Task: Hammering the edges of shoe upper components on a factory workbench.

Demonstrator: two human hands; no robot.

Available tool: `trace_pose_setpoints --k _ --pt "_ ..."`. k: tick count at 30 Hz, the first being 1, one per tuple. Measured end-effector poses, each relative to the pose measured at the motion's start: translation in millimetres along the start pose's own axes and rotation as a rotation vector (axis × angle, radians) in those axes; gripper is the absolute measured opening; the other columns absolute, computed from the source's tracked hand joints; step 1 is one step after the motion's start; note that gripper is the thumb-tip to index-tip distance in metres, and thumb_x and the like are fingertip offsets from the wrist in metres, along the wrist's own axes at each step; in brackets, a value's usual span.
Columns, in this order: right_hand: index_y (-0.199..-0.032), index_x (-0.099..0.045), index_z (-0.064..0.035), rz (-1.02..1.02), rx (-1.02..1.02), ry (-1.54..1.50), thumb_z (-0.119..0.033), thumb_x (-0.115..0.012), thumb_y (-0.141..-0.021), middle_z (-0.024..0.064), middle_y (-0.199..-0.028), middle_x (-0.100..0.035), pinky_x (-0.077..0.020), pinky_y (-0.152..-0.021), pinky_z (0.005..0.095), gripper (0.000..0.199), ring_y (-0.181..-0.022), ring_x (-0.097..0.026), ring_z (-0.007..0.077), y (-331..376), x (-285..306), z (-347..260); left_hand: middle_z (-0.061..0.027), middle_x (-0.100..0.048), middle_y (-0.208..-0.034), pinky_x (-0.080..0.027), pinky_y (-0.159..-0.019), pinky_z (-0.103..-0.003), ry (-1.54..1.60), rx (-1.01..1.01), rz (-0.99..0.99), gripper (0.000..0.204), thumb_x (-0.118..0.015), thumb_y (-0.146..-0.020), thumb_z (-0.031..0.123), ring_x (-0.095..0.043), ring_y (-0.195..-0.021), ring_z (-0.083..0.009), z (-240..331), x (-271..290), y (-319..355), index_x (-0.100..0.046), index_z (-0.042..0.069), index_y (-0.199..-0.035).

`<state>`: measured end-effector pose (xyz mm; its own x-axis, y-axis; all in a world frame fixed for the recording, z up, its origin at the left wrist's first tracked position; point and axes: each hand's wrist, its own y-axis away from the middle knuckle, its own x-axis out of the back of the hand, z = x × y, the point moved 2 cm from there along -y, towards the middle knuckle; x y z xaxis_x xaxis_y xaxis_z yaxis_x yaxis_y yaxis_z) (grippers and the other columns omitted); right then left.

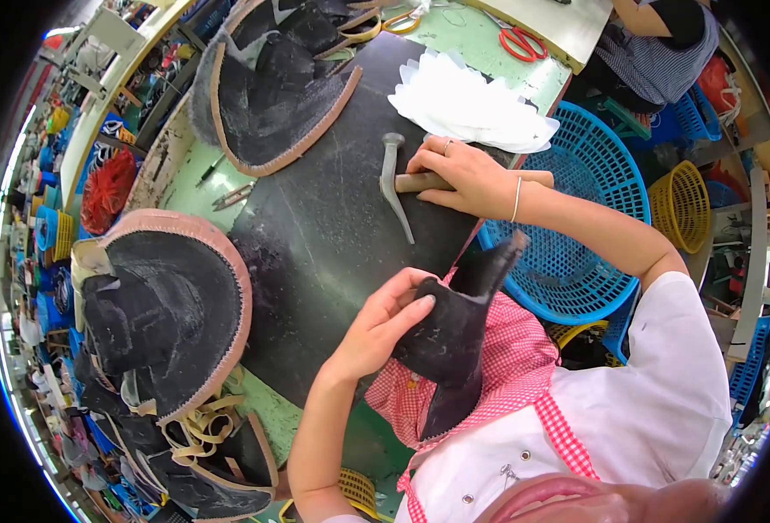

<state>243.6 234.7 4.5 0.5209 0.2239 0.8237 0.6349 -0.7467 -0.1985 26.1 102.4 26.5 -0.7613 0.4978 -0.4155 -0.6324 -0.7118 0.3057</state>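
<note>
My left hand [376, 327] pinches the edge of a black shoe upper [441, 344] between thumb and fingers. The upper is folded and stands up against my red checked apron, at the near side of the table. Over the dark work mat, my right hand [472, 180] is closed round the wooden handle of a hammer [391, 183]. The hammer's metal head has a round face at the far end and a long thin claw pointing toward me. A stack of white shaped pieces [463, 100] lies just beyond my right hand.
Shoe uppers with tan edging [254, 113] and pink edging [167, 305] lie left on the black mat [315, 235] and table. Red-handled scissors [522, 44] lie at the back. A large blue basket [629, 209] stands right; a person [659, 61] sits behind.
</note>
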Motion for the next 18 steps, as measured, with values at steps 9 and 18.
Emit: trace_pose_setpoints --k 9,18 --pt "-0.116 -0.061 -0.0098 0.118 0.085 0.098 -0.026 -0.072 -0.088 0.0101 -0.107 -0.06 -0.0517 -0.089 0.0411 0.034 -0.104 -0.061 0.032 0.0 -8.1 -4.2 -0.0007 -0.068 -0.103 -0.049 -0.089 -0.023 -0.013 0.037 0.081 0.021 -0.058 -0.103 0.01 -0.062 -0.097 -0.007 5.4 -12.7 -8.2 -0.062 0.001 -0.121" --pt "-0.11 -0.061 0.0004 -0.034 -0.055 -0.35 -0.018 -0.062 -0.099 0.0159 -0.094 -0.063 -0.0508 -0.073 0.0369 0.022 -0.083 -0.067 0.0325 3.9 62.4 -56.9 -0.0055 -0.073 -0.09 -0.053 -0.081 -0.03 -0.822 -0.208 0.57 0.011 -0.074 -0.088 0.01 -0.066 -0.082 -0.0203 20.8 27.7 -0.2 -0.077 0.007 -0.098"
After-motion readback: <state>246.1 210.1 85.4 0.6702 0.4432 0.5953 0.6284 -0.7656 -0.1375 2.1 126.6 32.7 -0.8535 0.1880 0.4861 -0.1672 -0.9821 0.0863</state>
